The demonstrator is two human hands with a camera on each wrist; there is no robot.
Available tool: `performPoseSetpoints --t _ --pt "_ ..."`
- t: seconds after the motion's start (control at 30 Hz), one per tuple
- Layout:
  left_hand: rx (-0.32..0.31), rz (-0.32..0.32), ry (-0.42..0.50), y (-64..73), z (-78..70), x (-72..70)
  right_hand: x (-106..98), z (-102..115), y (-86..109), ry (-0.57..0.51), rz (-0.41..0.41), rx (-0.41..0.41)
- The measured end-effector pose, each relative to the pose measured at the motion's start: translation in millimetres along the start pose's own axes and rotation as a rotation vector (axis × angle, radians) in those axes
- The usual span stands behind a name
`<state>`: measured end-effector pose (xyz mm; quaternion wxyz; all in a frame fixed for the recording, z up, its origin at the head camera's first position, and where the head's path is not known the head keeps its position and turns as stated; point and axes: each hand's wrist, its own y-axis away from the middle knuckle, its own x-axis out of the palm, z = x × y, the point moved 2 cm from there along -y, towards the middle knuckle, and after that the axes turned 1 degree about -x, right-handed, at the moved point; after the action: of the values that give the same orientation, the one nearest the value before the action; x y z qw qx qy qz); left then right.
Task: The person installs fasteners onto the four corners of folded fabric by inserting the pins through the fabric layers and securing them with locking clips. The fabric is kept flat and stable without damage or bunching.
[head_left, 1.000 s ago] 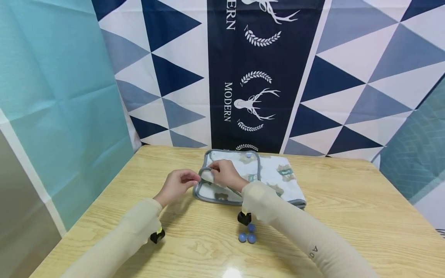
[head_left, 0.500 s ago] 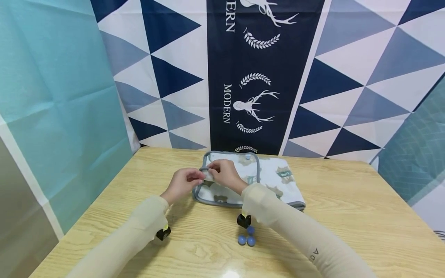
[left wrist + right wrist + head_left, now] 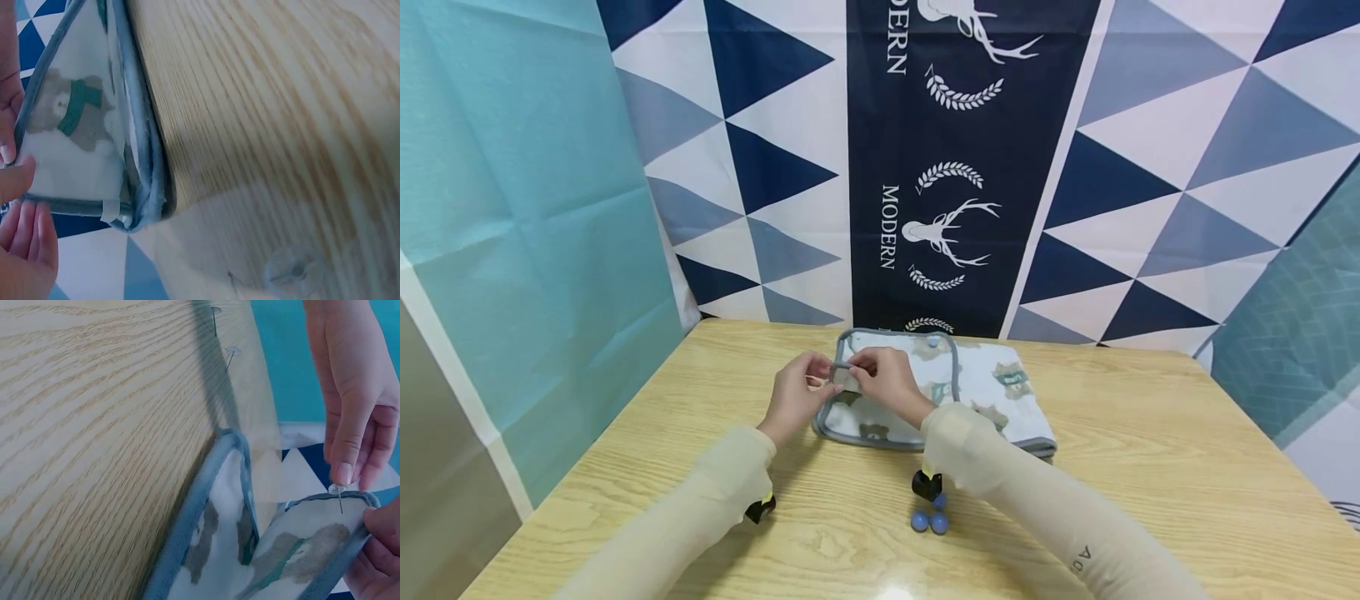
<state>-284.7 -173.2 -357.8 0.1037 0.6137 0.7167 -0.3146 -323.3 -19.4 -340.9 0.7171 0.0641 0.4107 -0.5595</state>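
A folded white blanket (image 3: 1011, 387) with bear prints and grey-blue edging lies toward the back of the table. My right hand (image 3: 891, 383) pinches its lifted left corner between thumb and fingers. Close against that corner, my left hand (image 3: 797, 396) pinches a small pin (image 3: 337, 489) with a clear round head. In the right wrist view the pin's thin needle overlaps the white cloth just inside the edging. Farther back on the blanket sits a blue round button (image 3: 933, 341).
Three blue round buttons (image 3: 939, 523) lie on the wooden table (image 3: 842, 550) below my right wrist, one partly behind the wrist camera. More clear-headed pins (image 3: 232, 351) rest on the table left of the blanket. Patterned cloth (image 3: 782, 158) hangs behind the table.
My left hand has moved right and up to the blanket's corner, its fingers now at the corner's outer edge. The right hand keeps its grip in nearly the same place.
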Motion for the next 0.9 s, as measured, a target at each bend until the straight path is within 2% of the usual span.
performPoseSetpoints --t 0.07,0.13,0.27,0.4,0.6,0.9 --pt "0.033 -0.022 -0.034 -1.1 -1.4 -0.5 -1 1 1.0 -0.002 -0.016 -0.003" --pt "0.068 -0.014 -0.055 -2.8 -2.8 -1.0 -2 1 1.7 -0.004 -0.021 -0.005" --pt "0.1 0.058 -0.062 -6.7 -2.7 0.0 -2 2 2.8 0.008 -0.019 -0.006" --pt "0.1 0.102 -0.059 -8.8 0.3 2.8 -3 3 4.5 0.014 -0.014 -0.008" --pt "0.121 0.097 -0.043 -9.3 3.8 4.4 -4 3 6.8 0.029 -0.036 -0.06" --pt "0.158 0.082 -0.041 -10.1 2.1 3.7 0 6 10.8 0.021 -0.018 -0.083"
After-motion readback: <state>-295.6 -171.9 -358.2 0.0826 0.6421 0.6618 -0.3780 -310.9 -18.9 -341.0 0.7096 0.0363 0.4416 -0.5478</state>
